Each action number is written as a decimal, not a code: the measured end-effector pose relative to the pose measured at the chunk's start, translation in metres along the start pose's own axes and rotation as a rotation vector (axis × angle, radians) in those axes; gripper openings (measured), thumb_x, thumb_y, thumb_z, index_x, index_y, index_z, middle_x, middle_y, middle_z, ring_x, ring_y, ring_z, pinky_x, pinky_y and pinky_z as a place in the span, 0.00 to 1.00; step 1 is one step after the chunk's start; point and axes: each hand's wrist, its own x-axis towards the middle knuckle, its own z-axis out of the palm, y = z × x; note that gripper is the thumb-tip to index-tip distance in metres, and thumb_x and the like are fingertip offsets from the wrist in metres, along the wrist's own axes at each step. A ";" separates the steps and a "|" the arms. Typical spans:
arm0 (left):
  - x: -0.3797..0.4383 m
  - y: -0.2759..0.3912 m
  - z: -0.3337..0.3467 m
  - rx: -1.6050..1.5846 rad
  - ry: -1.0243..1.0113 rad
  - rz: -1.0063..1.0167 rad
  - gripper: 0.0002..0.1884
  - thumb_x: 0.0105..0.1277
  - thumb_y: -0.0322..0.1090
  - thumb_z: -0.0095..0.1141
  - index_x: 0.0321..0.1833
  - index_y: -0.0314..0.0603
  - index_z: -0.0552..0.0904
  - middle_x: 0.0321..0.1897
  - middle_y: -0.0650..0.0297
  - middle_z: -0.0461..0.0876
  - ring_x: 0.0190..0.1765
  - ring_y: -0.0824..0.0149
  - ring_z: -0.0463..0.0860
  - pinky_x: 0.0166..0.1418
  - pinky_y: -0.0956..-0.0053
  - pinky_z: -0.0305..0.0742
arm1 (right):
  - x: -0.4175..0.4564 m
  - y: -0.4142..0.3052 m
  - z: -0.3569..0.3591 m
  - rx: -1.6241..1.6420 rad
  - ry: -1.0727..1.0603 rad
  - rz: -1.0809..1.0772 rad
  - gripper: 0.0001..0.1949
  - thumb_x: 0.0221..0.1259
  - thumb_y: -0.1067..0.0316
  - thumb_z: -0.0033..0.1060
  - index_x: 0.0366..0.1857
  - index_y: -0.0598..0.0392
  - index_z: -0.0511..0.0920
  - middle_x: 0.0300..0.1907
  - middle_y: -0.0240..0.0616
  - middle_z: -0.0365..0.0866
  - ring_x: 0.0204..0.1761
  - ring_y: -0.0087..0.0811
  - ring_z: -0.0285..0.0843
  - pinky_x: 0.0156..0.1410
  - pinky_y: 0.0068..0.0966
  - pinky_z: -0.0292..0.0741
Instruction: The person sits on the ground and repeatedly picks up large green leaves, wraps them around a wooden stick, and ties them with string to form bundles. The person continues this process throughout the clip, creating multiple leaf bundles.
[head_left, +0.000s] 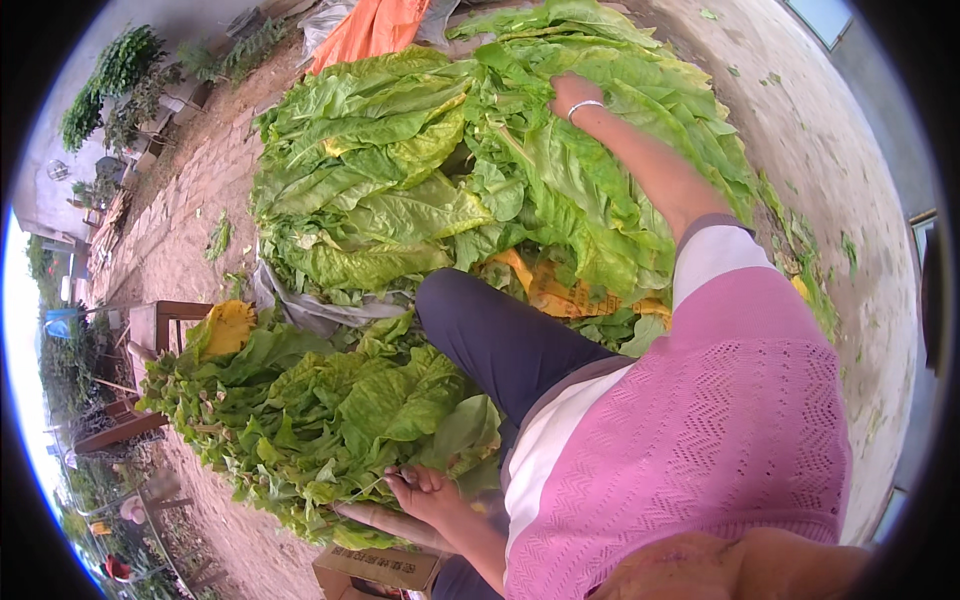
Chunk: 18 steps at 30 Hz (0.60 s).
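Large green and yellowing leaves, which look like tobacco, lie in a broad heap. My right hand, with a silver-coloured bracelet at its wrist, reaches to the heap's far side; its fingertips are partly hidden among the leaves, so its grip is unclear. My left hand is closed on a thin string beside a second, nearer row of leaves. Just below that hand, a pale wooden pole runs along the row's edge. My bent knee is between the two groups of leaves.
A brown cardboard box with printing stands by my legs. Orange sheeting lies behind the heap, and a printed yellow-orange sack shows beneath it. A wooden stool or bench supports the row's far end. Potted plants line the wall.
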 end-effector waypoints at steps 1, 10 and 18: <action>0.000 0.002 -0.002 0.015 -0.016 0.004 0.09 0.68 0.42 0.46 0.38 0.46 0.76 0.17 0.66 0.71 0.12 0.76 0.57 0.11 0.81 0.46 | 0.001 0.000 -0.016 0.068 -0.006 0.051 0.24 0.46 0.57 0.65 0.47 0.58 0.75 0.47 0.52 0.75 0.50 0.43 0.75 0.54 0.35 0.73; -0.002 -0.003 -0.008 0.053 0.072 0.005 0.10 0.68 0.43 0.46 0.38 0.46 0.76 0.17 0.67 0.70 0.12 0.76 0.56 0.11 0.81 0.46 | 0.031 0.050 -0.106 1.108 -0.246 0.308 0.26 0.54 0.49 0.58 0.50 0.61 0.75 0.50 0.44 0.77 0.51 0.34 0.75 0.56 0.31 0.70; 0.002 -0.003 -0.017 0.116 0.054 0.028 0.11 0.67 0.44 0.49 0.37 0.45 0.76 0.16 0.67 0.71 0.11 0.76 0.56 0.11 0.81 0.48 | 0.043 0.024 -0.043 0.019 -0.428 -0.068 0.33 0.54 0.42 0.54 0.54 0.61 0.72 0.55 0.49 0.73 0.56 0.40 0.71 0.61 0.32 0.66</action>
